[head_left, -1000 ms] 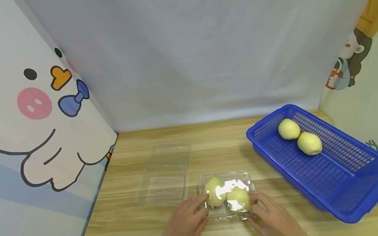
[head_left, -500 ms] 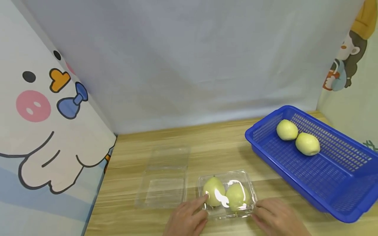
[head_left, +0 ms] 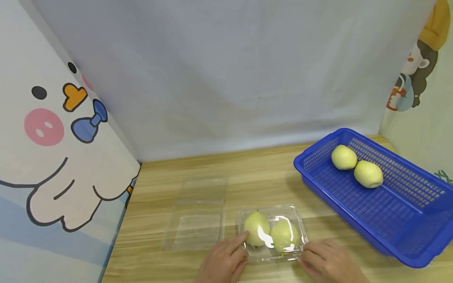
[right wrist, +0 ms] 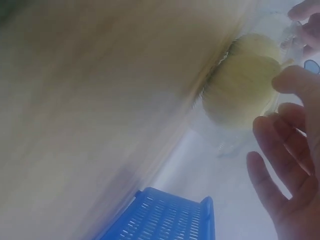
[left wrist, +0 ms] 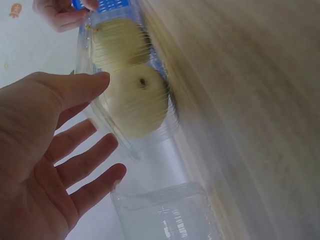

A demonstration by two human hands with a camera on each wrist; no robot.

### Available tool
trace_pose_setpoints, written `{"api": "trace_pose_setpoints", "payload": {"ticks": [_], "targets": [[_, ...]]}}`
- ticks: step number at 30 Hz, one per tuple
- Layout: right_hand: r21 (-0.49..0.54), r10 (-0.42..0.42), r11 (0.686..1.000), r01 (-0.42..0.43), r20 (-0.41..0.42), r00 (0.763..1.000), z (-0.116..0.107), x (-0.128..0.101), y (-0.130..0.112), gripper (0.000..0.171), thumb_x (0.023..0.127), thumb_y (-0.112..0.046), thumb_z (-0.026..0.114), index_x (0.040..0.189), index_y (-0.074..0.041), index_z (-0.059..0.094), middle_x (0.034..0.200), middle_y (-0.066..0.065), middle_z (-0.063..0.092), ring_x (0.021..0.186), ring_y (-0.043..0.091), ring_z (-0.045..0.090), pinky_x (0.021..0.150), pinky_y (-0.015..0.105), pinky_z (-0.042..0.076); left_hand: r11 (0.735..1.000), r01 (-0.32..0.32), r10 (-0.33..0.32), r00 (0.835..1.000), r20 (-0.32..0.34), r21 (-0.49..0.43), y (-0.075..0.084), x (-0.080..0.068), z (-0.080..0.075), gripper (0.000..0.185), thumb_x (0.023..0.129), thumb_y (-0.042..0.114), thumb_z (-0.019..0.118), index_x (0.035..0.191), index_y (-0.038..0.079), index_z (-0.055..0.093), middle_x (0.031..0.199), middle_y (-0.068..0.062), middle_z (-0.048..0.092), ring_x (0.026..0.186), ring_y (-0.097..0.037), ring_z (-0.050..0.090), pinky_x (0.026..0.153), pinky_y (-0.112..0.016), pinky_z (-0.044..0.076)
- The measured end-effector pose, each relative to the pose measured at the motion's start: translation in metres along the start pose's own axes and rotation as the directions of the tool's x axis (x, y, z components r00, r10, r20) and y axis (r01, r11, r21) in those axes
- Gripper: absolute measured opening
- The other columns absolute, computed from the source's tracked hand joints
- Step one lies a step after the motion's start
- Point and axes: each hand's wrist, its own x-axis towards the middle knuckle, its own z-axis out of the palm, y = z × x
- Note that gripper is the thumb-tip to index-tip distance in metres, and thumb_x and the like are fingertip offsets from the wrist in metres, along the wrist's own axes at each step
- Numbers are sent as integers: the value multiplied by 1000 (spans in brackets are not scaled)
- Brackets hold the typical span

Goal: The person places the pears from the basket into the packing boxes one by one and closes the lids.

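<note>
Two pears point(head_left: 270, 234) sit in closed clamshell point(head_left: 271, 232); left hand point(head_left: 223, 261) and right hand point(head_left: 327, 262) flank it, fingers released. Packing step apparently done; next, likely fill empty box point(head_left: 198, 214).

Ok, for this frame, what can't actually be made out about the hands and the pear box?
- Head view: both wrists and part of the left hand and right hand are cut off by the bottom edge.
- Head view: glare on the clear box hides whether its lid is snapped shut.
- Right wrist view: the table is blurred; only one pear shows.
- Left wrist view: whether the thumb touches the box cannot be told.
</note>
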Motion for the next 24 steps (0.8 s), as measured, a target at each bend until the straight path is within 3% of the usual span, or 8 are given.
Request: {"api": "trace_pose_setpoints", "payload": {"ticks": [5, 9, 12, 14, 16, 19, 24], "targets": [[65, 56, 996, -60, 53, 997, -3, 9, 5, 42, 109, -41, 52, 78, -21, 73, 81, -12, 70, 67, 7, 64, 62, 20, 52, 1000, -12, 11, 999, 30, 21, -6, 3, -9, 28, 76, 27, 95, 95, 20, 76, 130, -7, 75, 112, -19, 74, 92, -34, 64], [141, 77, 987, -83, 49, 996, -11, 26, 11, 39, 109, -39, 54, 84, -20, 76, 83, -12, 70, 71, 6, 66, 66, 20, 55, 999, -17, 17, 1000, 8, 43, -15, 4, -21, 34, 76, 29, 94, 102, 17, 77, 124, -6, 77, 109, -19, 74, 91, -35, 64], [118, 85, 989, -89, 40, 996, -18, 44, 17, 40, 110, -38, 53, 85, -19, 77, 84, -11, 71, 72, 7, 68, 67, 23, 57, 996, 52, -52, 999, -6, 66, -28, -1, -35, 35, 78, 29, 91, 107, 16, 77, 125, -6, 76, 111, -20, 73, 92, -37, 64], [92, 87, 992, -91, 42, 995, -23, 58, 22, 41, 110, -37, 52, 84, -18, 77, 84, -10, 72, 71, 8, 69, 67, 25, 58, 987, 146, -145, 989, -15, 72, -41, -6, -46, 35, 79, 28, 91, 109, 17, 77, 126, -6, 76, 114, -22, 72, 92, -40, 63], [58, 83, 995, -85, 30, 996, -27, 71, 28, 43, 110, -38, 52, 83, -17, 77, 83, -9, 73, 70, 10, 70, 65, 27, 58, 966, 243, -242, 970, -25, 92, -55, -14, -57, 34, 81, 26, 91, 110, 17, 77, 127, -5, 75, 115, -24, 72, 92, -43, 63], [38, 92, 995, -93, 44, 995, -37, 90, 40, 45, 111, -39, 51, 85, -15, 79, 84, -6, 76, 70, 12, 72, 65, 28, 60, 919, 384, -383, 923, -34, 92, -75, -26, -70, 34, 81, 24, 93, 110, 17, 78, 127, -8, 75, 115, -29, 71, 90, -47, 62], [26, 176, 983, -180, 120, 977, -64, 115, 73, 47, 110, -46, 50, 97, -12, 80, 90, -4, 78, 76, 13, 74, 67, 26, 60, 811, 583, -582, 813, -26, 49, -91, -50, -83, 27, 83, 19, 92, 106, 17, 80, 113, -2, 74, 106, -28, 69, 83, -50, 61]]}}
